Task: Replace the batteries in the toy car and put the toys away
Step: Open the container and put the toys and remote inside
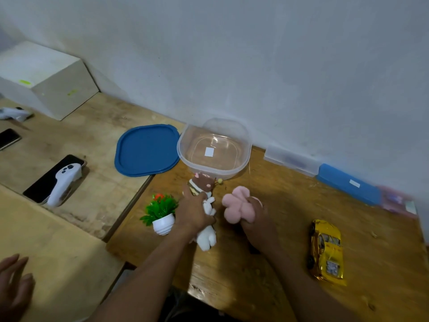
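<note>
My left hand (193,214) grips two plush toys together in front of the tub: a brown striped one (200,183) pointing toward the tub and a white one (207,237) hanging toward me. To its right, my right hand (256,223) grips a pink plush flower (236,205). The clear plastic tub (216,171) stands open against the wall with only a white label in it. Its blue lid (146,149) lies flat to the left of it. The yellow toy car (326,251) lies on the table to the right, away from both hands.
A small potted fake plant (161,212) stands just left of my left hand. A clear case (291,160) and a blue case (348,183) lie along the wall at the right. Phones, a white controller (63,182) and a white box (44,77) sit on the left table. Another person's hand (14,282) rests at the lower left.
</note>
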Tool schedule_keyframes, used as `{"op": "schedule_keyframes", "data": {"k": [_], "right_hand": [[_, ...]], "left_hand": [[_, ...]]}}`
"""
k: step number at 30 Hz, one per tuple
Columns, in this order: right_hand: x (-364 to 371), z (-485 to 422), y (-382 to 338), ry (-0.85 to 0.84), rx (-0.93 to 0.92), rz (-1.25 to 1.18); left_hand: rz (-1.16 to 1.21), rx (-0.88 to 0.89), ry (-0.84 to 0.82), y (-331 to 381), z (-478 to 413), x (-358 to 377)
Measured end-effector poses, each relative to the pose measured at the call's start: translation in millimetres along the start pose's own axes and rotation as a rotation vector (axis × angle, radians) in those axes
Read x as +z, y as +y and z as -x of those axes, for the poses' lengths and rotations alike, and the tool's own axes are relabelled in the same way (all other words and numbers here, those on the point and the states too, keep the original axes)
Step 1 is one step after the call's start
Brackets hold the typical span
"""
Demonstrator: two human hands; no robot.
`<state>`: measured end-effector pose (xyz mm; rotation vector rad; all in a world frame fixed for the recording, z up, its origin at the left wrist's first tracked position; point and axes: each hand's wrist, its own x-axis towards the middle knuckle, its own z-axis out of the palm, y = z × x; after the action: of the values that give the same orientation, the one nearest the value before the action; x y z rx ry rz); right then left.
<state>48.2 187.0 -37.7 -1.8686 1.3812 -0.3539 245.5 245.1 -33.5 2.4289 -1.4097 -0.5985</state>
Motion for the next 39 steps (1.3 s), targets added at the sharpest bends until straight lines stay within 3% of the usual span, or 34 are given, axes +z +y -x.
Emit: {"op": "schedule_keyframes", "data": {"k": [13,24,29,33,39], "right_hand": [[-42.5,-10.4,-31.1,0.181,-0.136,-0.102],[-37.6,-32.7,-29.6,0.211,-0.142,-0.152],[-34.0,-30.5,-28.2,0.184,-0.108,-0.124],[-33.8,-27.0,-23.6,0.186,-0.088,-0.127],[-36.2,-20.3,-14.0,0.192,-0.045,-0.161]], "left_hand": [[0.159,-0.046,0.071,18.3,-13.3,-49.1],[0.049,-0.164,-0.397,9.8,-50.0,-73.1],[-0.11,-0.099,-0.296,31.7,-44.3,-57.8],[-0.005,-0.173,-0.157,31.4,-44.1,-38.8],[0.069,-0.148,-0.199,29.8,-39.9,-51.0]]}}
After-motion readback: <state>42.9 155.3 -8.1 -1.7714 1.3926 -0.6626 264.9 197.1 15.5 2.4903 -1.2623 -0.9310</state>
